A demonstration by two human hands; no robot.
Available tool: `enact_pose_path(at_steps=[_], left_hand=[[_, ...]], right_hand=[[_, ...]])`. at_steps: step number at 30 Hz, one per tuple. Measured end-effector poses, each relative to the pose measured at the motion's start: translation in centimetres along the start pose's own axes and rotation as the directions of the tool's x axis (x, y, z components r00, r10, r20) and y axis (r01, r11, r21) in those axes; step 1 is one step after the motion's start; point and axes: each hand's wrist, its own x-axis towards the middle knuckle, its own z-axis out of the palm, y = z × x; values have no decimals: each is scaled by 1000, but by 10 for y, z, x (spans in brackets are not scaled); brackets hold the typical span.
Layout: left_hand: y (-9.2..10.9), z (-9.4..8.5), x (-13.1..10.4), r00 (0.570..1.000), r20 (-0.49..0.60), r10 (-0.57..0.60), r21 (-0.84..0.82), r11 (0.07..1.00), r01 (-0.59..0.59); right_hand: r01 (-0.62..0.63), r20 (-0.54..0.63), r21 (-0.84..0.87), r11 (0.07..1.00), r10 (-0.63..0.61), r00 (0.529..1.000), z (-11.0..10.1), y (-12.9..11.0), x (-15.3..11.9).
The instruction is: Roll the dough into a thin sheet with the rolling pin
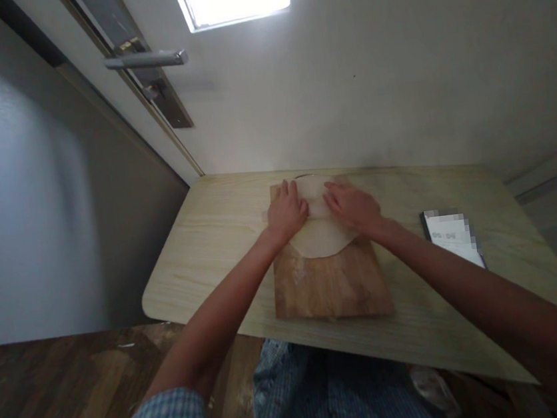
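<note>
A flat, round sheet of pale dough (322,239) lies over the far part of a wooden board (332,290). Across the dough runs a light rolling pin (317,209), a short stretch of it showing between my hands. My left hand (287,209) is closed over its left part, fingers pointing away from me. On its right part rests my right hand (353,206), slightly blurred, with the fingers bent over the pin. The pin's ends are mostly hidden under my hands.
The board lies on a pale wood-grain table (212,243) set against a white door (370,91) with a metal handle (145,60). Right of the board lies a phone (452,236) with a lit screen. Below the table's front edge are my checked-cloth legs (329,391).
</note>
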Motion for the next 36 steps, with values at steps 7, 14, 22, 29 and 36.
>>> enact_pose_path(at_steps=[7, 14, 22, 29, 36], left_hand=[[-10, 4, -4, 994, -70, -84, 73, 993, 89], [-10, 8, 18, 990, -18, -141, 86, 986, 142], [-18, 10, 66, 985, 24, -169, 26, 985, 169], [-11, 8, 42, 992, 0, -127, 75, 989, 126], [-7, 11, 2, 997, -71, -28, 141, 989, 38]], right_hand=[[-51, -68, -61, 997, 47, 997, 11, 3, 2], [-65, -4, -30, 997, 65, 998, 8, 5, 22], [-61, -4, 4, 998, 61, 998, 14, 18, 67], [-92, 14, -31, 995, 93, 996, 7, 8, 43], [4, -54, -68, 998, -7, 999, 14, 0, 5]])
